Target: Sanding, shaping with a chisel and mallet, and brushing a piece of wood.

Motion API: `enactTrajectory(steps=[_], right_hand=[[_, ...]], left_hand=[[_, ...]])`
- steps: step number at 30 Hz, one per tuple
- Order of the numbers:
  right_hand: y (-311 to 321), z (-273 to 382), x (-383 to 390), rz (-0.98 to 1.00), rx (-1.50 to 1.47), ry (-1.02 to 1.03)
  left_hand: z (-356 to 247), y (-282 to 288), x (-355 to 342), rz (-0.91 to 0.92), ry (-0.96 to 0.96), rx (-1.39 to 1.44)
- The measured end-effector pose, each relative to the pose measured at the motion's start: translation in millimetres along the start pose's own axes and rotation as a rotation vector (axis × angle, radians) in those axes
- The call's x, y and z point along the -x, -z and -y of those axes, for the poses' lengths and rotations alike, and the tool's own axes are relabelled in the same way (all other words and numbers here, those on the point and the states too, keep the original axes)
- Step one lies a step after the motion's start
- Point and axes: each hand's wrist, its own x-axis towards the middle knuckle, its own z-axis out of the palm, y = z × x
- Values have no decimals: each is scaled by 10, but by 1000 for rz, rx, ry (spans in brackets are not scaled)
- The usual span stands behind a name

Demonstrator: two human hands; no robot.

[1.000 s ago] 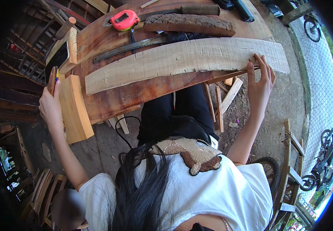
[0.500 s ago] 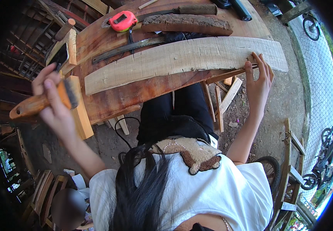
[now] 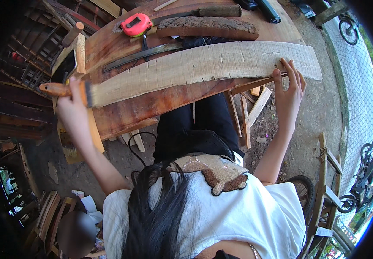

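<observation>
In my left hand [image 3: 72, 110] is a wide brush [image 3: 55, 90] with an orange wooden handle, its bristles at the left end of a long, pale, curved board [image 3: 195, 64]. The board lies on the reddish wooden bench [image 3: 147, 110]. My right hand [image 3: 289, 95] rests at the board's near edge toward its right end, fingers apart. Behind the board are a long metal blade [image 3: 139, 52], a bark-edged wood piece [image 3: 208, 26], a pink tape measure [image 3: 137, 25] and a tool with a wooden handle [image 3: 219, 11]. A yellowish block [image 3: 96, 134] sits under my left hand's side.
Stacked dark wood [image 3: 22, 108] fills the left. Scrap sticks [image 3: 255, 112] lie below the bench. A wooden frame [image 3: 331, 194] stands at lower right, beside a wire fence [image 3: 355, 95] and parked two-wheelers [image 3: 359, 177]. A person [image 3: 76, 235] is at lower left.
My left hand has brought the orange-handled brush up and rightward onto the board's left end. The board has shifted very slightly away from me; my right hand stays on it.
</observation>
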Motion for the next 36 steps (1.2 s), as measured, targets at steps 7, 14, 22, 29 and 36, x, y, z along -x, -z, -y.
enactTrajectory(steps=[7, 14, 22, 29, 36], right_hand=[[-18, 3, 7, -2, 16, 2], [-8, 14, 9, 0, -6, 6], [-27, 8, 12, 7, 0, -11], [-20, -19, 14, 3, -16, -1], [-8, -5, 16, 4, 16, -4]], left_hand=[[-323, -51, 263, 3, -246, 289], [-173, 10, 182, -45, -88, 88], [-716, -492, 524, 281, -293, 788], [-304, -227, 300, 82, -47, 360], [-929, -380, 584, 97, -146, 109]])
